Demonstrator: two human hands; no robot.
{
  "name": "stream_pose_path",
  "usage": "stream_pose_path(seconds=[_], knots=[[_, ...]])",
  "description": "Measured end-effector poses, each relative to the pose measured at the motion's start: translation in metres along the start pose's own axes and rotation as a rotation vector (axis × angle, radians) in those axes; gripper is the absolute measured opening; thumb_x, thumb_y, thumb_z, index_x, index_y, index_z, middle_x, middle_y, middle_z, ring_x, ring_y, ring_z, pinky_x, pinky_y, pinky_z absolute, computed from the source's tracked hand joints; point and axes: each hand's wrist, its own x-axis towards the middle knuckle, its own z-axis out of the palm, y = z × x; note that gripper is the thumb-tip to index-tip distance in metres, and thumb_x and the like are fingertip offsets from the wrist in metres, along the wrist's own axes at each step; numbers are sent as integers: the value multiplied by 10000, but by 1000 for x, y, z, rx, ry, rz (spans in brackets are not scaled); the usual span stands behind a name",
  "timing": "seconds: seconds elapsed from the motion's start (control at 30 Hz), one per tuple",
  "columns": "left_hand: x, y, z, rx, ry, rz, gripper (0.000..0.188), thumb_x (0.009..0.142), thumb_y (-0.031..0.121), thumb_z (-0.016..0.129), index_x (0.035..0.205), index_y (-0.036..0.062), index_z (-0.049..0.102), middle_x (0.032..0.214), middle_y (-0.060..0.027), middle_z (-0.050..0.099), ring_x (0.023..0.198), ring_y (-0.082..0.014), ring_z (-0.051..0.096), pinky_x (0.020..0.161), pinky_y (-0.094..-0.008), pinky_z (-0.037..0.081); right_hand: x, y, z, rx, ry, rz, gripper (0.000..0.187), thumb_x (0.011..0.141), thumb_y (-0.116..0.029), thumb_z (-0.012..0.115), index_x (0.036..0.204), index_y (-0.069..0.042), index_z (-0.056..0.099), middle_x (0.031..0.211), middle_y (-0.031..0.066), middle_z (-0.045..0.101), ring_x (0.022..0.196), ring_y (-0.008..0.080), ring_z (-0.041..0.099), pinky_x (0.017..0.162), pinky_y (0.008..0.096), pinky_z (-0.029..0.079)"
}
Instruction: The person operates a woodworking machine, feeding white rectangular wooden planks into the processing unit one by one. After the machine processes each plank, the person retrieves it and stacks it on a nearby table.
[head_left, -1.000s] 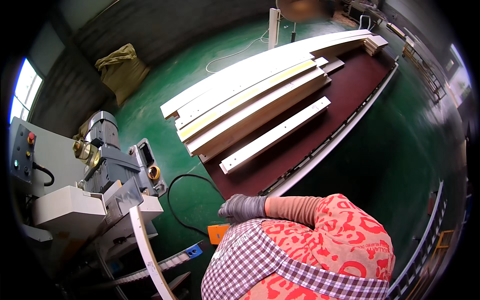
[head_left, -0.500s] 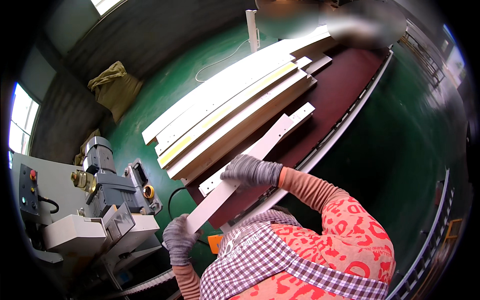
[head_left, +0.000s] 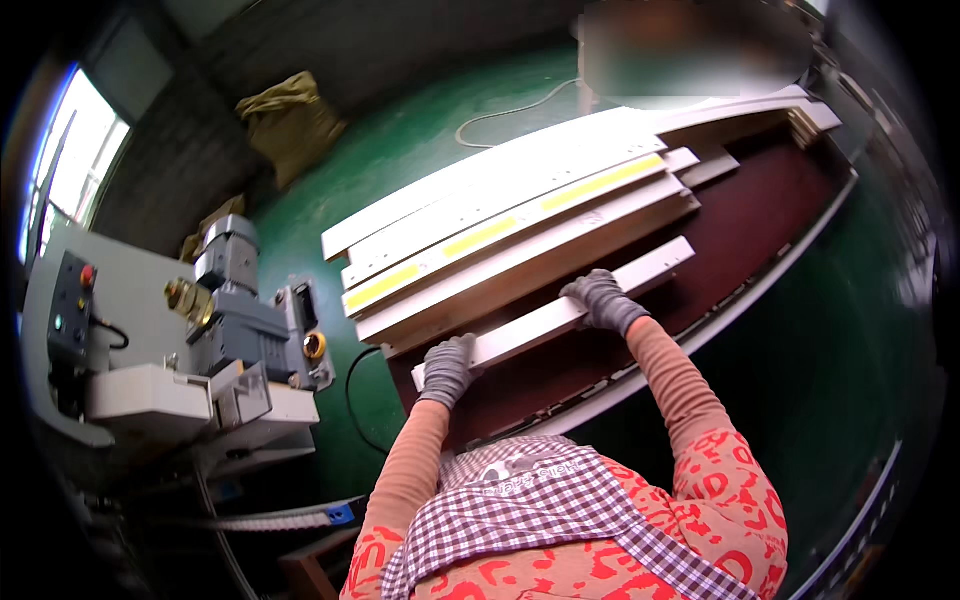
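Since half a second ago, both gloved hands have carried the long white strip (head_left: 560, 318) up and away from the body; it now lies flatter, near end by the left hand (head_left: 447, 368), middle under the right hand (head_left: 603, 300). Both grips are clenched on the strip, left at its near end, right further along. Strip sits just beside the stack of white boards (head_left: 520, 225), above the dark red-brown panel (head_left: 760, 215).

Risks, as judged: far end projects unsupported past the right hand, so it could sag or swing and knock the stack edge; gloves may slip on the smooth face; a black cable (head_left: 352, 400) on the floor near the feet could snag.

Floor is green-painted (head_left: 400, 150). Grey machine with motor (head_left: 235, 310) stands left; sacks (head_left: 285, 120) lie against the far wall; window at far left.
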Motion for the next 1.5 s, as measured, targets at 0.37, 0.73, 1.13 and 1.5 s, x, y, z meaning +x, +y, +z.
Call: stream_pose_path(seconds=[0.37, 0.73, 1.13, 1.5], knots=[[2, -7, 11, -28, -22, 8, 648, 666, 352, 843, 1216, 154, 566, 1070, -85, 653, 1018, -278, 644, 849, -428, 506, -1, -4, 12, -32, 72, 53, 687, 501, -334, 911, 1113, -166, 648, 1051, 94, 665, 1025, 311, 597, 946, 427, 445], [-81, -40, 32, -188, 324, -50, 899, 798, 581, 662, 1483, 108, 320, 1497, -188, 350, 1386, -353, 331, 1158, -481, 211, -4, -12, 10, -172, -27, 104, 1024, 523, -416, 889, 1407, -151, 446, 1407, 150, 474, 1369, 333, 367, 1170, 487, 183], [-335, -98, 56, -890, 1042, -571, 329, 853, 213, 743, 1134, 51, 684, 923, -107, 710, 674, -166, 623, 649, -274, 536, -8, -271, 20, 475, 320, -382, 332, 768, -128, 732, 1081, -39, 665, 1033, 165, 676, 987, 343, 637, 907, 433, 496], [-347, -144, 51, -1167, 1005, -422, 302, 860, 125, 735, 1133, 13, 667, 873, -88, 691, 764, -145, 662, 742, -269, 545, -27, -384, 28, 1153, -379, -70, 280, 892, -107, 668, 1147, 2, 631, 1042, 112, 698, 935, 217, 678, 733, 344, 538]])
